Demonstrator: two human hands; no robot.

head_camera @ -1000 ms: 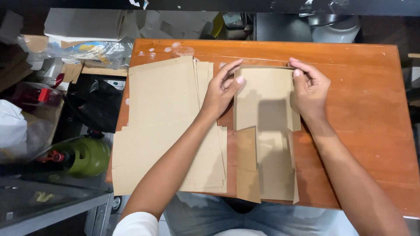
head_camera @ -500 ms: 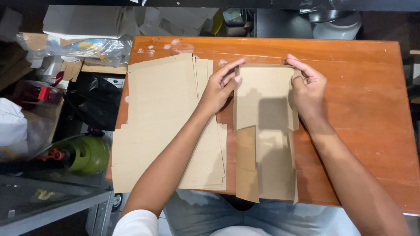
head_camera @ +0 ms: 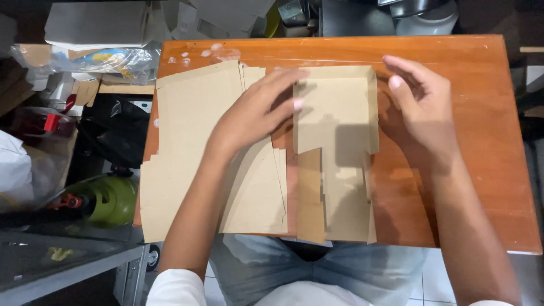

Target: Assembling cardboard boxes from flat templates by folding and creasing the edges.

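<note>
Head view: I'd say folding's underway on the flat brown die-cut cardboard box blank [head_camera: 335, 119] mid orange wooden table [head_camera: 481, 141]. Left hand [head_camera: 255, 113] flat on its left edge, right hand [head_camera: 422, 116] loose-open just beside; the side flaps look to need creasing.

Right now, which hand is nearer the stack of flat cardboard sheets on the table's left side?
Left. The left hand lies over the stack of flat cardboard sheets; the right hand is beyond the single cardboard piece.
</note>
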